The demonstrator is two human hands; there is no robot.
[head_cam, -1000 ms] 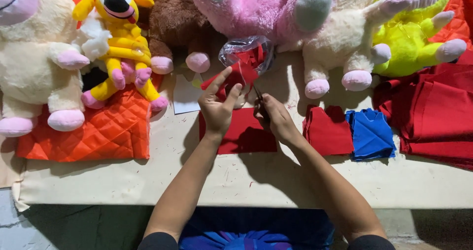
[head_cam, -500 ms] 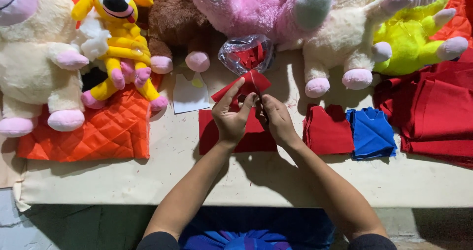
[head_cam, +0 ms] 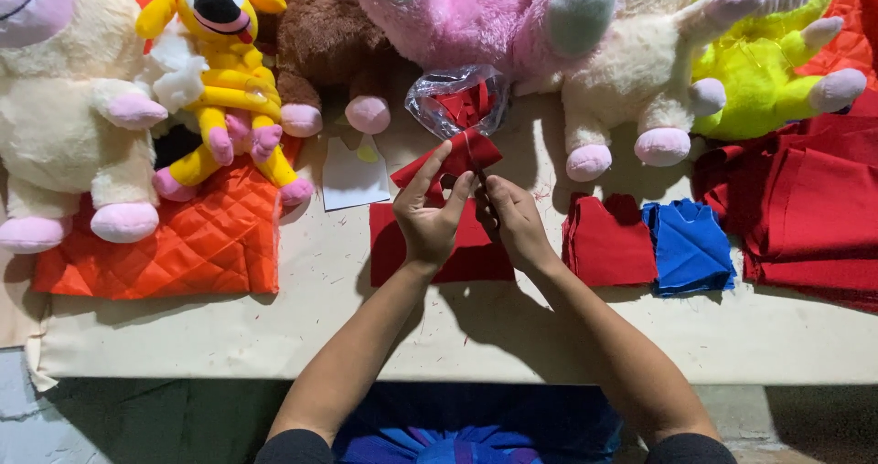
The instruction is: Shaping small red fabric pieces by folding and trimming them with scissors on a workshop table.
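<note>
My left hand [head_cam: 430,217] pinches a small folded red fabric piece [head_cam: 468,151] and holds it up above the table. My right hand [head_cam: 517,226] is closed right beside it, fingers curled around what looks like a small dark tool [head_cam: 482,188] that touches the piece's lower edge; most of the tool is hidden. Under both hands lies a flat red fabric sheet [head_cam: 393,249]. Just beyond the held piece sits a clear plastic bag [head_cam: 457,98] with red bits inside.
Plush toys line the far side: cream [head_cam: 64,126], yellow [head_cam: 219,71], brown [head_cam: 325,43], pink [head_cam: 476,16], lime [head_cam: 759,71]. Orange quilted cloth [head_cam: 183,245] lies left, cut red pieces [head_cam: 608,240] and blue pieces [head_cam: 686,245] right, folded red cloth [head_cam: 805,208] far right. The table's front edge [head_cam: 457,359] is near me.
The red piece has turned and folded between my fingers, and my left hand's fingers have closed more tightly on it. Both hands stay in nearly the same place.
</note>
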